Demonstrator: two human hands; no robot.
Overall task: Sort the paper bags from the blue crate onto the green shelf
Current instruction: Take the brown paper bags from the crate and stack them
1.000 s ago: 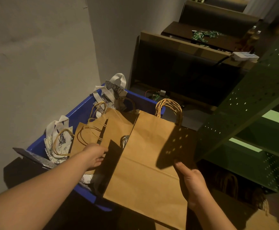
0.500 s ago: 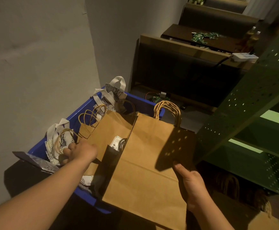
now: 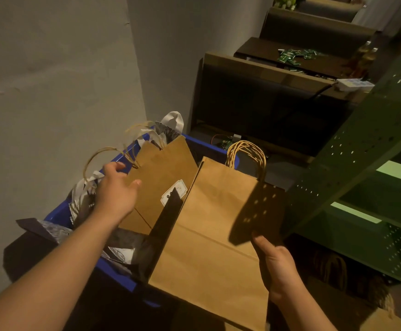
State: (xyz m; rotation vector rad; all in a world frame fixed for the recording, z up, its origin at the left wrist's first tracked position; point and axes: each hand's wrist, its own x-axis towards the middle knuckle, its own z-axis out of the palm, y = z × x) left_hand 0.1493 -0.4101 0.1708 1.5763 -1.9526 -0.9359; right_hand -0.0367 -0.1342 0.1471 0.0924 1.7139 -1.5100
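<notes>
While lifting a small brown bag [image 3: 161,177] up from the blue crate [image 3: 209,145] with left hand [image 3: 117,189] curled round its edge, holding big flat brown bag [image 3: 215,232] over the crate's right edge, pinched by right hand [image 3: 277,263] (ready for the green shelf [image 3: 362,149] beside).

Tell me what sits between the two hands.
In the head view, two brown paper bags: the left hand grips a labelled bag over the blue crate; the right hand holds a larger bag beside it.
</notes>
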